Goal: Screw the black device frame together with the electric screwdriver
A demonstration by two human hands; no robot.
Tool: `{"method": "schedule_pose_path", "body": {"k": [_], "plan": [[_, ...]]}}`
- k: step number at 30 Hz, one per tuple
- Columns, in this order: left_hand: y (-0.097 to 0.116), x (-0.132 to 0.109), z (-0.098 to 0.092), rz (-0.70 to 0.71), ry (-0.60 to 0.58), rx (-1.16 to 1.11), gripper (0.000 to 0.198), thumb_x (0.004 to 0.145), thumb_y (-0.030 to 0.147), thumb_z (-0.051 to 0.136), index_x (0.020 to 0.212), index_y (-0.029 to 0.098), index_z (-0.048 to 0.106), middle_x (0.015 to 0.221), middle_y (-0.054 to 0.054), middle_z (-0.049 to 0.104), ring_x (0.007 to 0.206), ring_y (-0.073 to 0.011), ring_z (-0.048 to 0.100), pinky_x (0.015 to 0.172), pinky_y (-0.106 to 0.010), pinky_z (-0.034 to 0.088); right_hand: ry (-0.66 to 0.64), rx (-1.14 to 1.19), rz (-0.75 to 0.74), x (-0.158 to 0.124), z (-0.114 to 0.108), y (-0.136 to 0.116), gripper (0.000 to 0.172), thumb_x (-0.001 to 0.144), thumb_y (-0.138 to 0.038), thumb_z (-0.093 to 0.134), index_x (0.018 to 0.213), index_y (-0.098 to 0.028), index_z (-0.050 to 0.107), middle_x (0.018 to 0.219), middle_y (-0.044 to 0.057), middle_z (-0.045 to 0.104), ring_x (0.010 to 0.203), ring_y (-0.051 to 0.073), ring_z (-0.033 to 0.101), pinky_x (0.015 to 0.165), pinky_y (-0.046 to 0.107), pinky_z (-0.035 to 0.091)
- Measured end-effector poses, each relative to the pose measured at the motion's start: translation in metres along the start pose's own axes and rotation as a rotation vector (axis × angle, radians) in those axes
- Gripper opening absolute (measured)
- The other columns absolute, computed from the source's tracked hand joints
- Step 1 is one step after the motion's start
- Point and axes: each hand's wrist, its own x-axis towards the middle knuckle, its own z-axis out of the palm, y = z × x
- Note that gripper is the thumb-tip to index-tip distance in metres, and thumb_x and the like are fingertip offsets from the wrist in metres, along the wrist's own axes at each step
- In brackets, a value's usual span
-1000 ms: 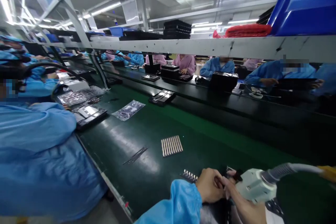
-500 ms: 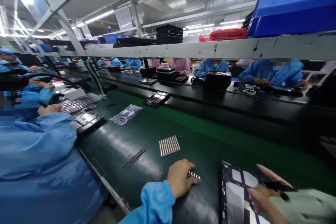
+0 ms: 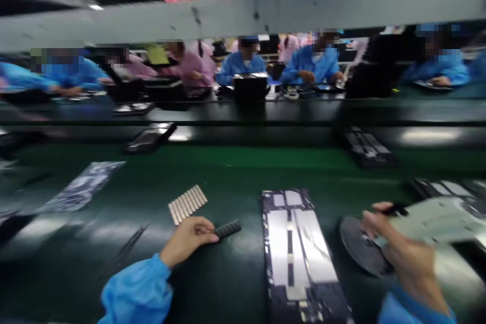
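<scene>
My left hand point(image 3: 190, 238) pinches one end of a short dark strip point(image 3: 228, 229) with a row of small segments. It is just above the green work surface, close to a pale ribbed set of bars point(image 3: 188, 204). To its right lies an opened flat device point(image 3: 299, 258) with silver panels and a black frame. Farther right, my right hand point(image 3: 402, 248) is blurred, its fingers curled in front of a dark round disc point(image 3: 360, 245). A pale green tool-like body point(image 3: 436, 220) with a black tip is beside those fingers; what they hold is unclear.
Thin dark sticks point(image 3: 127, 248) and a clear plastic bag point(image 3: 85, 185) lie at left. More opened devices point(image 3: 368, 147) are on the far part of the green surface. A white shelf beam point(image 3: 228, 15) crosses above. People in blue and pink sit opposite.
The view has swung to the right. The strip in my left hand has turned and shows its dark side. My right hand is off the opened device and now by the round disc.
</scene>
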Motion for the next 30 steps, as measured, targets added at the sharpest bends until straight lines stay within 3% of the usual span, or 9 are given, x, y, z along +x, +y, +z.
{"method": "schedule_pose_path", "body": {"k": [5, 11, 13, 17, 20, 22, 30], "plan": [[0.005, 0.011, -0.007, 0.034, -0.087, 0.203, 0.033, 0.058, 0.053, 0.069, 0.065, 0.021, 0.072, 0.066, -0.001, 0.072, 0.068, -0.0214, 0.066, 0.063, -0.026, 0.048, 0.062, 0.213, -0.033, 0.011, -0.010, 0.006, 0.032, 0.065, -0.027, 0.080, 0.084, -0.020, 0.055, 0.044, -0.009, 0.052, 0.039, 0.014, 0.050, 0.049, 0.032, 0.044], [0.005, 0.002, 0.007, 0.054, 0.166, 0.557, 0.035, 0.066, 0.056, 0.059, 0.069, 0.024, 0.073, 0.074, -0.004, 0.073, 0.073, -0.0264, 0.066, 0.062, -0.030, 0.045, 0.080, 0.179, -0.061, 0.012, -0.003, 0.017, 0.029, 0.069, -0.022, 0.077, 0.092, -0.016, 0.062, 0.046, -0.007, 0.057, 0.039, 0.013, 0.052, 0.048, 0.031, 0.045], [0.003, -0.001, 0.009, 0.081, 0.201, 0.590, 0.036, 0.068, 0.057, 0.057, 0.067, 0.024, 0.072, 0.074, -0.004, 0.073, 0.074, -0.0273, 0.066, 0.063, -0.031, 0.046, 0.078, 0.166, -0.057, 0.012, 0.000, 0.016, 0.029, 0.069, -0.021, 0.076, 0.094, -0.016, 0.063, 0.046, -0.007, 0.058, 0.040, 0.013, 0.052, 0.048, 0.030, 0.046], [-0.010, -0.004, 0.010, 0.204, 0.208, 0.451, 0.041, 0.068, 0.064, 0.058, 0.065, 0.024, 0.069, 0.083, -0.004, 0.073, 0.079, -0.0259, 0.067, 0.072, -0.032, 0.050, 0.069, 0.142, -0.044, 0.013, 0.004, 0.012, 0.028, 0.071, -0.020, 0.075, 0.095, -0.015, 0.062, 0.045, -0.007, 0.057, 0.040, 0.012, 0.052, 0.048, 0.029, 0.046], [-0.025, -0.008, 0.012, 0.222, 0.365, 0.311, 0.048, 0.067, 0.070, 0.060, 0.071, 0.024, 0.069, 0.094, -0.004, 0.074, 0.087, -0.0267, 0.068, 0.082, -0.034, 0.052, 0.052, 0.144, -0.030, 0.011, 0.006, 0.011, 0.028, 0.071, -0.021, 0.074, 0.095, -0.015, 0.062, 0.045, -0.006, 0.057, 0.039, 0.012, 0.051, 0.046, 0.028, 0.045], [-0.029, -0.013, 0.018, 0.244, 0.464, 0.255, 0.051, 0.069, 0.073, 0.059, 0.077, 0.024, 0.070, 0.090, -0.004, 0.074, 0.086, -0.0262, 0.069, 0.085, -0.035, 0.052, 0.039, 0.155, -0.021, 0.010, 0.007, 0.011, 0.028, 0.071, -0.021, 0.074, 0.095, -0.015, 0.062, 0.045, -0.007, 0.057, 0.039, 0.012, 0.051, 0.045, 0.028, 0.045], [0.000, -0.017, 0.051, 0.527, 0.422, 0.173, 0.037, 0.074, 0.058, 0.067, 0.082, 0.023, 0.075, 0.081, -0.002, 0.075, 0.068, -0.0178, 0.070, 0.070, -0.025, 0.056, 0.032, 0.130, -0.021, 0.011, 0.011, 0.017, 0.027, 0.068, -0.025, 0.076, 0.089, -0.017, 0.061, 0.044, -0.006, 0.056, 0.037, 0.013, 0.051, 0.044, 0.029, 0.046]]}}
